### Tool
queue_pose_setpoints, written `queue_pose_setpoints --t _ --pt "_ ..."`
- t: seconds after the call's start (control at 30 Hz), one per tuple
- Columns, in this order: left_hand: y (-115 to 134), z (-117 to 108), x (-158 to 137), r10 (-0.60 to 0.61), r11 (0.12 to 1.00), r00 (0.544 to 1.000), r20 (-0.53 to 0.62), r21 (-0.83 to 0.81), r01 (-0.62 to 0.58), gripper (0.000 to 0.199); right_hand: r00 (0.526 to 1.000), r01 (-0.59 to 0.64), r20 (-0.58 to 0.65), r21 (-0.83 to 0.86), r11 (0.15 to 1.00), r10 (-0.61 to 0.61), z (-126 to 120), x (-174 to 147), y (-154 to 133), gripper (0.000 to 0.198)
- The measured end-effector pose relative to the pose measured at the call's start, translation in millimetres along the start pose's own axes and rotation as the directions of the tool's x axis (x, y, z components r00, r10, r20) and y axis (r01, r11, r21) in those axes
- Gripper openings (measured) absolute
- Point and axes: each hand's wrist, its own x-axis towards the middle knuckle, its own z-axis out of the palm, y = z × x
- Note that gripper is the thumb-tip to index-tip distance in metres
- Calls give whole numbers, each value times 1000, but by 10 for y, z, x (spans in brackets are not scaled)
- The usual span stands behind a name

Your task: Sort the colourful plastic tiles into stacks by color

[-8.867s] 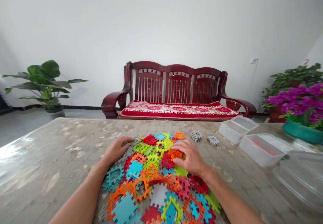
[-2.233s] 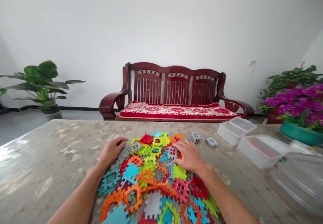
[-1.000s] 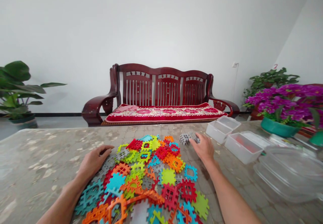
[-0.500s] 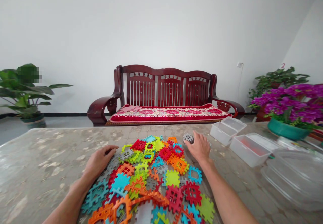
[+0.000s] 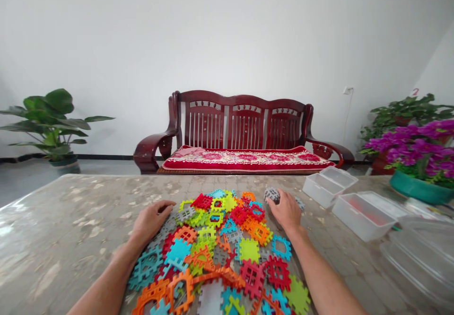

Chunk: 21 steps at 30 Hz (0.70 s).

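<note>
A loose pile of interlocking plastic building tiles (image 5: 249, 250) in red, orange, lime, blue and grey lies between my forearms. At the pile's left edge rests my left hand (image 5: 152, 219), fingers loosely bent, thumb apart from them, nothing visible in it. Grey tiles (image 5: 166, 229) lie just beside that hand. Beyond the pile's far right side, my right hand (image 5: 288, 211) has its thumb and fingers around a rounded grey piece (image 5: 272, 194) that looks built from notched tiles. Another grey bit (image 5: 300, 203) shows past its knuckles; whether the two are joined is hidden.
Two clear plastic boxes stand on the right, a farther one (image 5: 317, 193) and a nearer one (image 5: 358, 220) with something red inside. A transparent lid or tub (image 5: 422, 253) lies closer. A green pot of purple flowers (image 5: 420, 187) stands behind. A wooden bench (image 5: 244, 111) is across the table.
The whole scene has shifted a little to the right in the view. The grey piece shows slightly more beside my right thumb. My left hand stays by the pile.
</note>
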Motion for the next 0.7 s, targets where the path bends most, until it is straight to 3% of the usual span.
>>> queue_pose_setpoints --t 0.3,0.43,0.57,0.7 --pt "88 15 -61 119 983 990 78 -153 -106 40 999 6 37 -46 999 -4 120 -7 29 71" --pt "100 -7 -72 141 981 979 150 -153 -118 46 999 42 -22 -59 997 -43 153 -25 53 73" --pt "186 -68 -109 250 967 944 214 -107 -232 51 989 75 -125 -41 996 -80 162 -54 70 72" --pt "250 -65 -130 264 964 941 209 -80 -253 54 965 131 -232 21 991 -123 174 -68 90 71"
